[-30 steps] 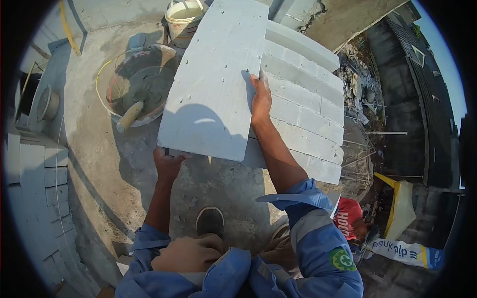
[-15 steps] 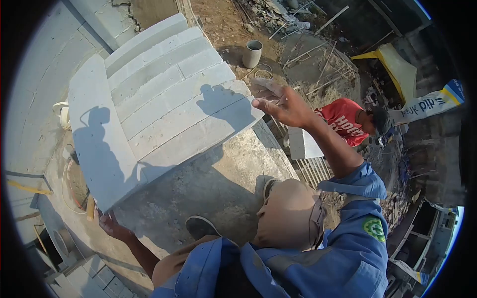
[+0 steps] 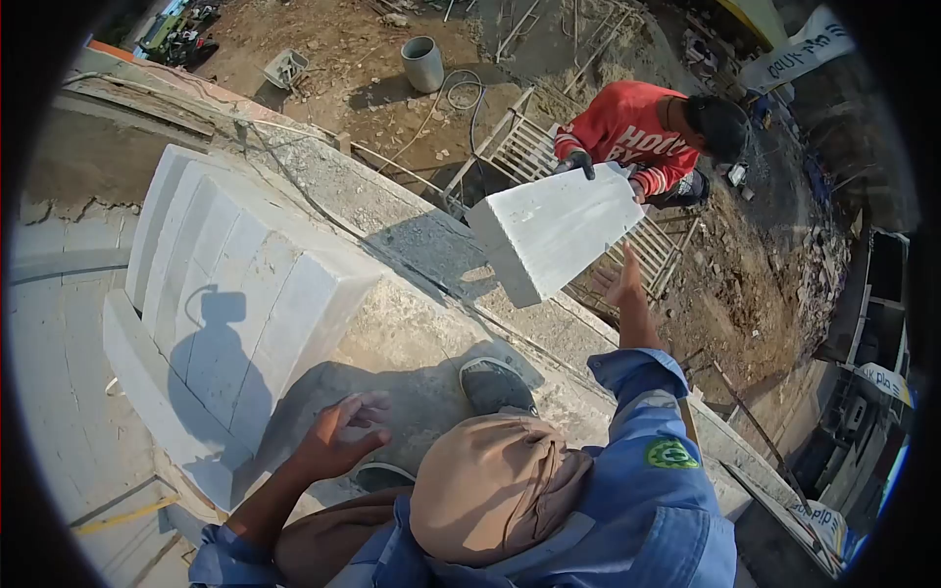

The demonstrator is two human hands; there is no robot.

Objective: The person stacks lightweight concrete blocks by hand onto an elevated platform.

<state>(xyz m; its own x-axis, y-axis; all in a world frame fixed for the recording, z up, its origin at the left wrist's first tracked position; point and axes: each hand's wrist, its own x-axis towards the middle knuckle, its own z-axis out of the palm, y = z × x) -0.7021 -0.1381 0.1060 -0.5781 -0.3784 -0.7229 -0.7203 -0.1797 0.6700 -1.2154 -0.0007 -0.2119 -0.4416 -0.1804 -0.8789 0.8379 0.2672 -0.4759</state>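
Observation:
A pale grey block (image 3: 564,227) is held up by a person in a red shirt (image 3: 627,122), who has a dark glove on one hand. My right hand (image 3: 624,279) reaches out just below the block's lower right edge, fingers spread, with nothing in it. Above my lap, my left hand (image 3: 345,431) is raised with its fingers apart and empty. It is nearest to the stack of pale blocks (image 3: 221,255) at the left, on which my shadow falls.
The concrete ledge (image 3: 412,328) under my feet drops off along a rough edge. Beyond it are a wooden ladder-like frame (image 3: 524,147), a grey bucket (image 3: 422,65), a hose (image 3: 461,90) and a wheelbarrow (image 3: 285,69) on bare soil.
My view has turned right. Both hands have come away from the stacked blocks, and my left hand has risen. The other person now holds a block up near my right hand.

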